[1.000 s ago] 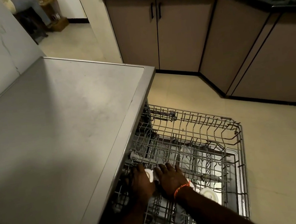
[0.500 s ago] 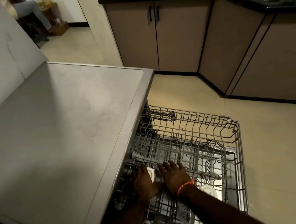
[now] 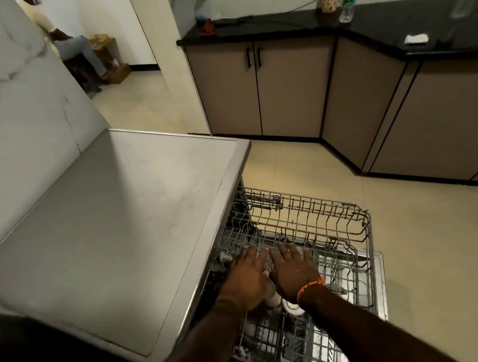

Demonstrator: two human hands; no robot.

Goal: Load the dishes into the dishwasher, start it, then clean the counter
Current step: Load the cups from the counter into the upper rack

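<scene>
- Wire dishwasher rack stands pulled out beside the grey table.
- Left hand and right hand, fingers straight, grip nothing.
- White dish lies in the rack under the right wrist.

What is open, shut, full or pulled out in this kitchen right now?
Dishwasher rack: pulled out, mostly bare wire.
White dish: sitting in the rack, partly under the hands.
Left hand: flat, fingers straight, reaching over the rack.
Right hand: flat, fingers spread, beside the left.
Cabinet doors: shut.
Clear bottle: upright on the black counter.
Steel worktop: bare where visible.
</scene>
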